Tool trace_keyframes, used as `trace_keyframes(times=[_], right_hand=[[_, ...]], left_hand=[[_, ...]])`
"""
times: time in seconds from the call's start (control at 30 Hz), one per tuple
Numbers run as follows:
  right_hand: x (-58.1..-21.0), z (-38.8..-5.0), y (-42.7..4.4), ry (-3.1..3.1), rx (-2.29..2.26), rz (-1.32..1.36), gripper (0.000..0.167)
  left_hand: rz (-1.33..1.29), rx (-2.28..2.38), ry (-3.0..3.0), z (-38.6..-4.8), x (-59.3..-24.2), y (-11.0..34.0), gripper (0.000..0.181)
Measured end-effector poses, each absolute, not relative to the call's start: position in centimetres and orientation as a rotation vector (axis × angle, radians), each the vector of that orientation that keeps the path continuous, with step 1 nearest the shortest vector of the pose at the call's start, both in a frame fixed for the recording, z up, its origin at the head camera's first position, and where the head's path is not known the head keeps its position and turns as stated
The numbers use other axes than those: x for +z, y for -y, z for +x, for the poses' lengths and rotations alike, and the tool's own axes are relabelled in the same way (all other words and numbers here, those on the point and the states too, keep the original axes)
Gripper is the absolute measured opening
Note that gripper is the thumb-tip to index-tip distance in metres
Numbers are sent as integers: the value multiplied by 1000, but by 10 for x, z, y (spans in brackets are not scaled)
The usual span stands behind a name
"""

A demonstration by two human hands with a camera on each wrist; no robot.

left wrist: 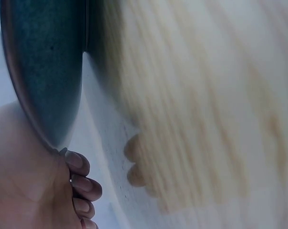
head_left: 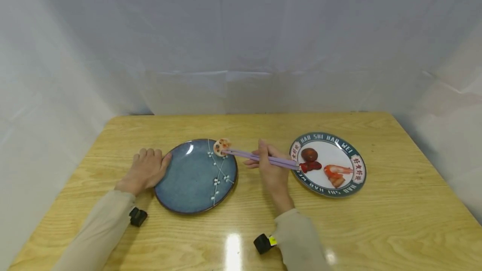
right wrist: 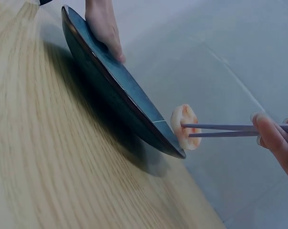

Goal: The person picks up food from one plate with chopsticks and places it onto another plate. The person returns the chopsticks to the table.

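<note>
My right hand [head_left: 274, 173] holds a pair of purple chopsticks [head_left: 263, 158], whose tips are at a round, pale slice with holes and orange-brown patches [head_left: 222, 147]. In the right wrist view the slice [right wrist: 184, 127] stands on edge by the rim of the blue plate [right wrist: 118, 86]; whether it touches the rim I cannot tell. At the left edge of the blue plate [head_left: 192, 179], my left hand [head_left: 146, 170] rests with its thumb on the rim. Its fingers [left wrist: 82, 183] show past the plate's edge in the left wrist view.
A white plate with a dark green lettered rim [head_left: 359, 170] lies to the right, holding a brown egg-like piece [head_left: 309, 154], a dark red piece [head_left: 311, 166] and a shrimp [head_left: 337, 175]. Pale sheeting [head_left: 256, 45] hangs behind the wooden table [head_left: 391, 221].
</note>
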State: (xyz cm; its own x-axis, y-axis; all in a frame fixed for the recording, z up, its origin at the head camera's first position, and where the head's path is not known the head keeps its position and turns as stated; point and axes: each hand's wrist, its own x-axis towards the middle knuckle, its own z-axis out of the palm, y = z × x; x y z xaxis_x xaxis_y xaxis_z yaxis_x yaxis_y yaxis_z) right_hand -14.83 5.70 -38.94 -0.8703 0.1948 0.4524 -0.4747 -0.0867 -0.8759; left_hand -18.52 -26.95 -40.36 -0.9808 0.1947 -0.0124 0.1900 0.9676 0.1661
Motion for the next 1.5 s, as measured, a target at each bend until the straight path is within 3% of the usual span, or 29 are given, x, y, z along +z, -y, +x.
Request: trace_keyframes(times=[0.57,1.5], right_hand=[[-372,-133,-38,1831,2103,342,30],[-383,-138,-11,1941,2040,436,21]], left_hand=[[303,255,-3086,-185,-405,267,50],[286,279,-3062,-183,-401,268,56]])
